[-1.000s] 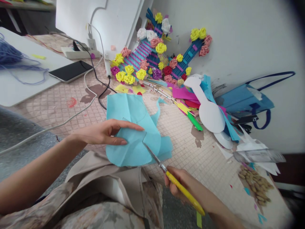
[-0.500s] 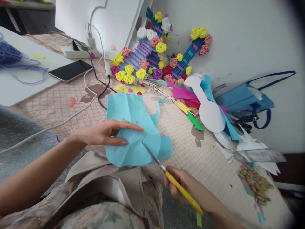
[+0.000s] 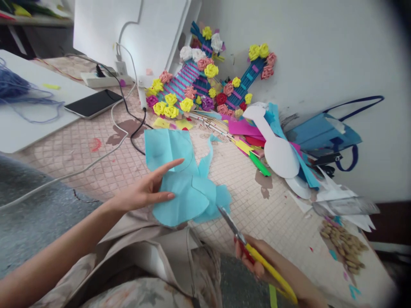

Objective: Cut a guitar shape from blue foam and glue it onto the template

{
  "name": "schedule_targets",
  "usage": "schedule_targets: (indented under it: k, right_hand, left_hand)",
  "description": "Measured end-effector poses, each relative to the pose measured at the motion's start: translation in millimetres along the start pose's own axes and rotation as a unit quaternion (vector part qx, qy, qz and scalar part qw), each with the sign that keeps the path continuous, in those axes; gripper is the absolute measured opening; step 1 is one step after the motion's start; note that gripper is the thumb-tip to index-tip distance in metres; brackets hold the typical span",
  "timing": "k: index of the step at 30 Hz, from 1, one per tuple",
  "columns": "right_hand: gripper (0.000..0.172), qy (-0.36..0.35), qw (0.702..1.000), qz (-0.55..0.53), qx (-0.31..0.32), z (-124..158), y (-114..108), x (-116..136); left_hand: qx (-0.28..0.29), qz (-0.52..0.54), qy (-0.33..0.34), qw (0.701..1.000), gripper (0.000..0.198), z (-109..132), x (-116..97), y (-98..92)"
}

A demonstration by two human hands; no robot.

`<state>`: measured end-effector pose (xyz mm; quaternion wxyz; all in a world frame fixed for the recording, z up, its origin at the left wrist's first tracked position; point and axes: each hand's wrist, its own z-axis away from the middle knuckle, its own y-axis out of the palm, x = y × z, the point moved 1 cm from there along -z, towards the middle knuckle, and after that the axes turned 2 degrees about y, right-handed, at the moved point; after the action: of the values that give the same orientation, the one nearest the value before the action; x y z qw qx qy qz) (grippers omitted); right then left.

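Observation:
A light-blue paper sheet (image 3: 167, 147) with a fold crease and a faint drawn curve lies at the table's near edge. A partly cut, rounded flap (image 3: 184, 201) of it is towards me, a slit running in from its right side. My left hand (image 3: 141, 188) rests on the paper, index finger and thumb spread apart; its other fingers are mostly hidden. My right hand (image 3: 257, 256) grips yellow-handled scissors (image 3: 236, 231), their blades pointing up-left near the paper's lower right edge. The blades look nearly closed and clear of the slit.
Behind the paper stand flower-covered blue decorations (image 3: 189, 81). To the right lie a white spoon-shaped cutout (image 3: 281, 156), a green marker (image 3: 260, 164), a blue bag (image 3: 324, 132) and peanuts (image 3: 343, 246). Left are a phone (image 3: 93, 103), cables and a white board (image 3: 41, 124) with blue yarn.
The scissors have drawn back down and right, out of the slit. My left hand has shifted slightly right and its fingers are spread wider; the cut flap has moved.

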<state>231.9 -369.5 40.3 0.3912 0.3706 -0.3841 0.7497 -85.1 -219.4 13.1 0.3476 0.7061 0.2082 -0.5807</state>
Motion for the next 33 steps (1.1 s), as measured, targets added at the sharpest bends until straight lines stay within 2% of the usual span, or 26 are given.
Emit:
schedule_targets:
  k: [3, 7, 11, 15, 17, 19, 22, 25, 27, 30, 33]
  right_hand:
    - [0.050, -0.048, 0.994, -0.090, -0.037, -11.7, 9.0, -8.3]
    - [0.039, -0.091, 0.969, -0.144, -0.181, -43.8, 30.7, -9.1]
    - [0.039, -0.073, 0.954, -0.146, -0.253, -69.5, 51.0, 9.1]
    - [0.035, -0.072, 0.945, -0.120, -0.296, -81.0, 58.8, 30.1]
    - [0.035, -0.073, 0.944, -0.109, -0.302, -83.2, 57.2, 33.8]
    - [0.036, -0.077, 0.946, -0.102, -0.297, -83.7, 52.5, 32.3]
    - [0.034, -0.086, 0.951, -0.104, -0.277, -81.8, 43.9, 25.2]
    - [0.036, -0.088, 0.956, -0.132, -0.248, -78.6, 38.2, 17.9]
    - [0.039, -0.086, 0.957, -0.157, -0.230, -76.9, 36.6, 13.9]
    - [0.039, -0.078, 0.958, -0.170, -0.216, -75.4, 35.3, 9.0]
    - [0.040, -0.074, 0.958, -0.166, -0.221, -74.1, 33.5, 6.0]
  left_hand:
    - [-0.044, 0.011, 0.015, 0.999, 0.081, -1.0, 9.1, 8.3]
    - [-0.093, -0.001, 0.048, 0.994, 0.080, -2.8, 18.3, 24.9]
    - [-0.134, -0.023, 0.074, 0.988, 0.079, -3.0, 24.9, 43.2]
    - [-0.178, -0.120, 0.087, 0.973, 0.079, -0.5, 32.1, 52.8]
    - [-0.188, -0.152, 0.083, 0.967, 0.080, 0.9, 34.7, 54.1]
    - [-0.186, -0.123, 0.071, 0.972, 0.080, 1.1, 35.7, 53.9]
    - [-0.188, 0.031, 0.043, 0.981, 0.076, -2.1, 34.2, 51.5]
    - [-0.200, 0.198, 0.008, 0.960, 0.071, -8.4, 32.5, 47.8]
    - [-0.213, 0.260, -0.019, 0.941, 0.067, -12.9, 32.9, 44.9]
    - [-0.242, 0.270, -0.060, 0.930, 0.052, -18.0, 35.5, 41.0]
    - [-0.237, 0.243, -0.085, 0.937, 0.038, -21.1, 36.8, 39.6]
